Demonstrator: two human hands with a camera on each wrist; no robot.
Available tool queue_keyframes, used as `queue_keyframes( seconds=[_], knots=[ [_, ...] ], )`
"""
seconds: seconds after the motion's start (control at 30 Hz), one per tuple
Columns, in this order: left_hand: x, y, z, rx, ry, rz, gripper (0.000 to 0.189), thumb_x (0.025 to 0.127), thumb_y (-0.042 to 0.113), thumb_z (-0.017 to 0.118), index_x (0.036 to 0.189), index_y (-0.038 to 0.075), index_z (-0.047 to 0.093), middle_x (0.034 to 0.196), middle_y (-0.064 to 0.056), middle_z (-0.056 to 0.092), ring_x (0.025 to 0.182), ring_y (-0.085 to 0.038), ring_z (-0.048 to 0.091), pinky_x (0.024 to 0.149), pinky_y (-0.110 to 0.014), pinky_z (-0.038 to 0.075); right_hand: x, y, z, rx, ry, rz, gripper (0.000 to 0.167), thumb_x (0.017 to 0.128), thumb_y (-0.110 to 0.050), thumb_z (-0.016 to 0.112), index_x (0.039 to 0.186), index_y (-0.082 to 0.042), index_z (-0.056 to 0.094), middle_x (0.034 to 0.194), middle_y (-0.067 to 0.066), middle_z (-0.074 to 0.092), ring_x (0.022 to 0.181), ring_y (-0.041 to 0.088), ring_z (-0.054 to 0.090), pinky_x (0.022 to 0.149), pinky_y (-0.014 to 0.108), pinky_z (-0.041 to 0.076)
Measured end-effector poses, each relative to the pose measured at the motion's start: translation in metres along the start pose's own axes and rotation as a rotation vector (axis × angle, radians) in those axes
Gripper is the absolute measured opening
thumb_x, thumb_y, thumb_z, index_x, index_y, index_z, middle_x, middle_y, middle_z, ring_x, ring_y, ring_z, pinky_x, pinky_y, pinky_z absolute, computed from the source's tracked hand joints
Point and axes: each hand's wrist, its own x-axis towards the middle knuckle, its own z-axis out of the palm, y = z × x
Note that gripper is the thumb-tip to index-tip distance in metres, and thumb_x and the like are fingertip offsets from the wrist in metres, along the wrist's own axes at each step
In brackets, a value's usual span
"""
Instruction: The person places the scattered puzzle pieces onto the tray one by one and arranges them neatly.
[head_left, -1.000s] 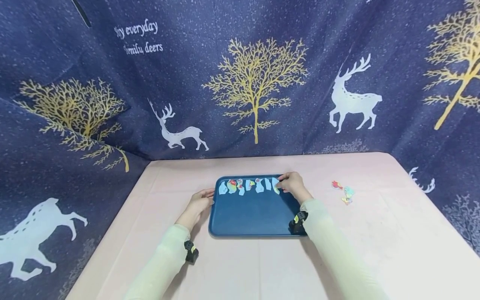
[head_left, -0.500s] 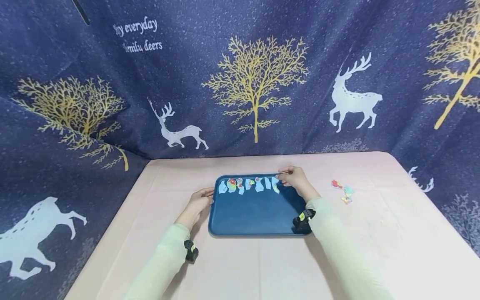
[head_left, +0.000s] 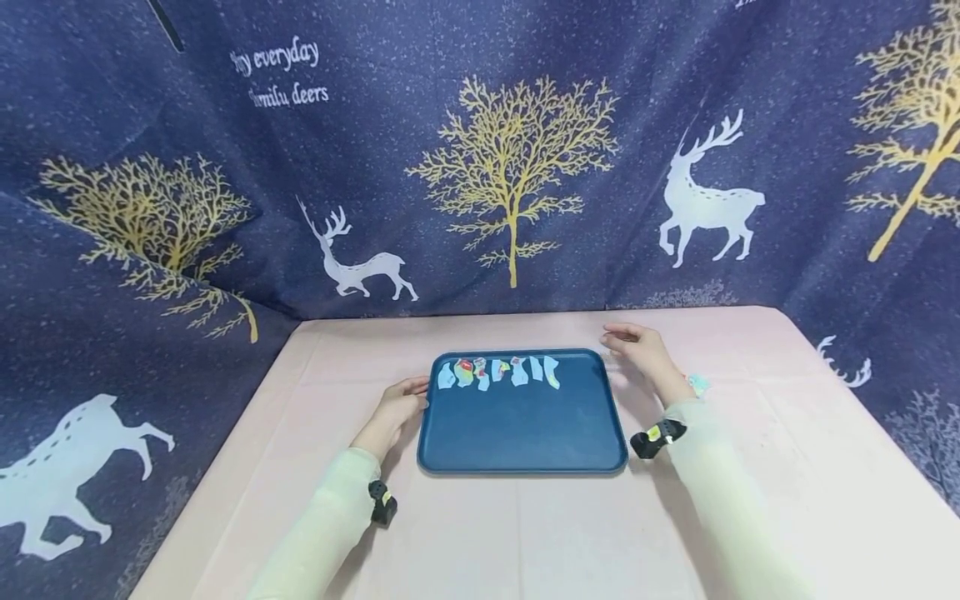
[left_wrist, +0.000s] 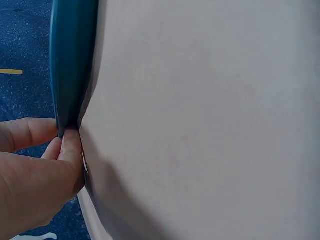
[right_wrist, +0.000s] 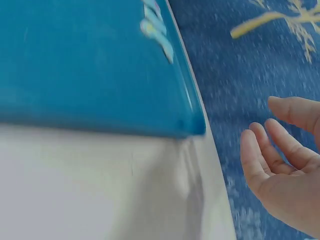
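Note:
A dark blue tray (head_left: 521,433) lies on the table with its long side toward me. Along its far rim runs a row of several torn or cut paper pieces (head_left: 519,371), light blue with red and yellow patches. My left hand (head_left: 399,408) pinches the tray's left edge; the left wrist view shows the thumb and fingers (left_wrist: 72,147) on either side of the rim. Off the far right corner of the tray hovers my right hand (head_left: 641,350), fingers relaxed and apart. Nothing is between them in the right wrist view, where the hand (right_wrist: 287,165) shows palm and fingertips.
More paper scraps (head_left: 698,384) lie on the pink tablecloth (head_left: 750,467) right of the tray, partly hidden behind my right forearm. A dark blue curtain (head_left: 375,167) with deer and trees hangs behind the table's far edge.
My right hand has let go of the rightmost paper piece, leaving it at the end of the row, and moved right, off the tray. The left hand stays at the tray's edge.

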Motion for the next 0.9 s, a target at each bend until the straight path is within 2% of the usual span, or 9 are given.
queue_keyframes(
  seconds=[0.17, 0.23, 0.3, 0.4, 0.47, 0.6, 0.7, 0.77, 0.9],
  knots=[
    [0.0, 0.0, 0.0, 0.0, -0.003, 0.008, 0.057, 0.08, -0.015, 0.048, 0.135, -0.003, 0.049, 0.138, -0.024, 0.05, 0.129, -0.035, 0.047, 0.106, -0.043, 0.042, -0.009, 0.011, -0.03, -0.06, 0.02, 0.036, 0.048, 0.093, -0.017, 0.061, 0.134, 0.006, 0.05, 0.128, 0.029, 0.055, 0.08, -0.005, 0.061, 0.078, 0.022, 0.056],
    [0.0, -0.001, 0.0, -0.003, -0.003, 0.011, 0.056, 0.08, -0.015, 0.048, 0.135, -0.004, 0.049, 0.138, -0.024, 0.05, 0.128, -0.035, 0.047, 0.106, -0.043, 0.042, -0.014, 0.014, -0.041, -0.055, 0.02, 0.073, 0.051, 0.094, -0.019, 0.061, 0.137, 0.005, 0.048, 0.123, 0.019, 0.063, 0.082, -0.003, 0.063, 0.076, 0.023, 0.056],
    [0.001, -0.002, 0.0, -0.006, -0.002, 0.015, 0.056, 0.08, -0.015, 0.048, 0.135, -0.004, 0.05, 0.138, -0.024, 0.05, 0.128, -0.035, 0.047, 0.106, -0.043, 0.042, -0.018, 0.017, -0.051, -0.028, 0.021, 0.104, 0.054, 0.093, -0.019, 0.062, 0.138, 0.005, 0.045, 0.11, 0.004, 0.07, 0.083, 0.0, 0.064, 0.075, 0.026, 0.057],
    [0.0, -0.002, 0.0, -0.011, -0.002, 0.017, 0.056, 0.08, -0.015, 0.048, 0.135, -0.004, 0.05, 0.138, -0.024, 0.05, 0.128, -0.035, 0.048, 0.106, -0.043, 0.042, -0.023, 0.023, -0.064, 0.042, 0.026, 0.133, 0.056, 0.093, -0.016, 0.061, 0.14, 0.009, 0.04, 0.092, -0.019, 0.065, 0.082, -0.001, 0.064, 0.079, 0.028, 0.058],
    [0.0, -0.002, -0.001, -0.008, -0.001, 0.02, 0.055, 0.08, -0.014, 0.048, 0.135, -0.004, 0.05, 0.137, -0.024, 0.05, 0.128, -0.035, 0.048, 0.107, -0.043, 0.042, -0.025, 0.029, -0.069, 0.048, 0.047, 0.133, 0.056, 0.093, -0.015, 0.061, 0.138, 0.011, 0.04, 0.089, -0.019, 0.064, 0.079, -0.002, 0.064, 0.079, 0.026, 0.058],
    [0.0, -0.002, -0.002, -0.001, 0.005, 0.012, 0.055, 0.08, -0.013, 0.049, 0.135, -0.003, 0.05, 0.137, -0.023, 0.051, 0.128, -0.035, 0.048, 0.107, -0.042, 0.042, -0.029, 0.038, -0.078, -0.049, 0.063, 0.126, 0.054, 0.093, -0.017, 0.06, 0.136, 0.012, 0.044, 0.105, 0.006, 0.069, 0.077, -0.006, 0.062, 0.075, 0.017, 0.055],
    [-0.001, -0.003, -0.002, 0.007, 0.008, 0.006, 0.055, 0.08, -0.013, 0.049, 0.134, -0.003, 0.051, 0.137, -0.023, 0.051, 0.128, -0.035, 0.048, 0.106, -0.041, 0.042, -0.032, 0.042, -0.081, -0.084, 0.053, 0.116, 0.051, 0.092, -0.012, 0.06, 0.133, 0.016, 0.044, 0.116, 0.025, 0.064, 0.076, -0.007, 0.06, 0.072, 0.014, 0.054],
    [-0.001, -0.003, -0.002, 0.007, 0.006, 0.012, 0.055, 0.08, -0.013, 0.049, 0.134, -0.004, 0.051, 0.136, -0.024, 0.051, 0.128, -0.035, 0.048, 0.106, -0.041, 0.043, -0.034, 0.044, -0.083, -0.112, 0.038, 0.121, 0.051, 0.091, -0.009, 0.06, 0.132, 0.017, 0.044, 0.117, 0.03, 0.061, 0.074, -0.008, 0.058, 0.071, 0.013, 0.053],
    [0.0, -0.003, -0.002, -0.001, 0.006, 0.032, 0.055, 0.079, -0.014, 0.049, 0.134, -0.005, 0.051, 0.136, -0.025, 0.051, 0.128, -0.035, 0.048, 0.106, -0.04, 0.043, -0.033, 0.049, -0.083, -0.162, 0.012, 0.153, 0.054, 0.09, -0.008, 0.063, 0.134, 0.016, 0.042, 0.121, 0.031, 0.058, 0.074, -0.011, 0.054, 0.072, 0.011, 0.052]
  ],
)
